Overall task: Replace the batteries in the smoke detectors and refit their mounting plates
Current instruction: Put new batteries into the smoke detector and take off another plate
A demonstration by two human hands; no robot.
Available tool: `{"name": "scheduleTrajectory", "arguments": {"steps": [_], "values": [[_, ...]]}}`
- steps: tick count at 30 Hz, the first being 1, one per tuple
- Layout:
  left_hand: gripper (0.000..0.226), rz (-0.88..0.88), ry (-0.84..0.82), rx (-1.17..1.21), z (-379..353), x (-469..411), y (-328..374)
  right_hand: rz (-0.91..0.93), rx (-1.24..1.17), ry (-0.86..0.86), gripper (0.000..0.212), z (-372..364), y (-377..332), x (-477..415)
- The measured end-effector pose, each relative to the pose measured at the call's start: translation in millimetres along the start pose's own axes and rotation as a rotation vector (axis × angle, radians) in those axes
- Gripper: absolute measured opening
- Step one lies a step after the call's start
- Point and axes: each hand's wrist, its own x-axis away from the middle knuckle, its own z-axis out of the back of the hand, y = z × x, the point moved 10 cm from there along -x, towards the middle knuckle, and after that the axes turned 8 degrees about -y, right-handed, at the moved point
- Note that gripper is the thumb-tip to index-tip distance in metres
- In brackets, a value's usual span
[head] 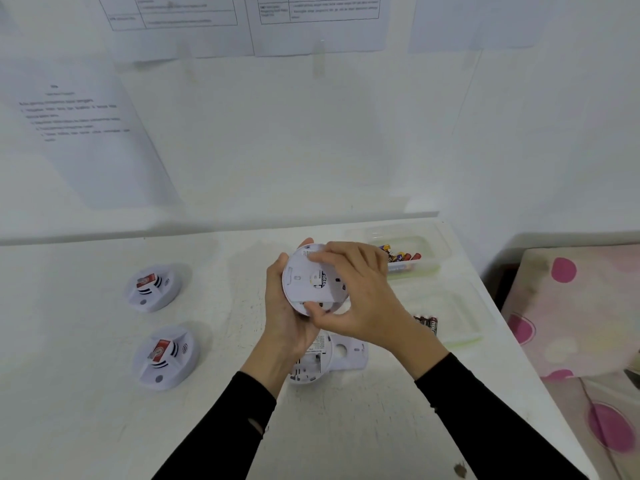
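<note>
Both hands grip one smoke detector (311, 282) above the surface (381, 427). The left hand (284, 317) cups its rim. The right hand (360, 289) pinches its mounting plate (304, 277).

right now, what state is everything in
held detector, back up, gripped by left hand
mounting plate, on its back, gripped by right hand
table detector, back up, plate off
loose plate, lying flat
two left detectors, face up
battery tubs, open, batteries inside

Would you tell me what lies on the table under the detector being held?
An upturned detector and a loose mounting plate; the left hand hides part of that detector.
</note>
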Motion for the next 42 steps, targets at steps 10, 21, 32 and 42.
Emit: {"name": "scheduleTrajectory", "arguments": {"steps": [10, 21, 32, 42], "values": [[0.051, 0.143, -0.059, -0.048, 7.3, -1.5, -6.8, 0.078, -0.091, -0.384, 0.075, -25.2, -0.7, -12.0], [0.052, 0.154, -0.007, -0.006, 25.8, 1.9, 4.7, 0.192, -0.058, -0.390, 0.076, -34.0, -15.7, -26.2], [0.046, -0.040, 0.148, 0.085, 95.7, 36.1, 83.2, -0.077, -0.556, -0.380, 0.068, -78.5, 8.3, -99.7], [0.048, -0.089, 0.174, 0.096, 128.3, 56.5, 124.7, -0.117, 0.006, -0.912, 0.074, -216.4, 5.4, -88.2]]}}
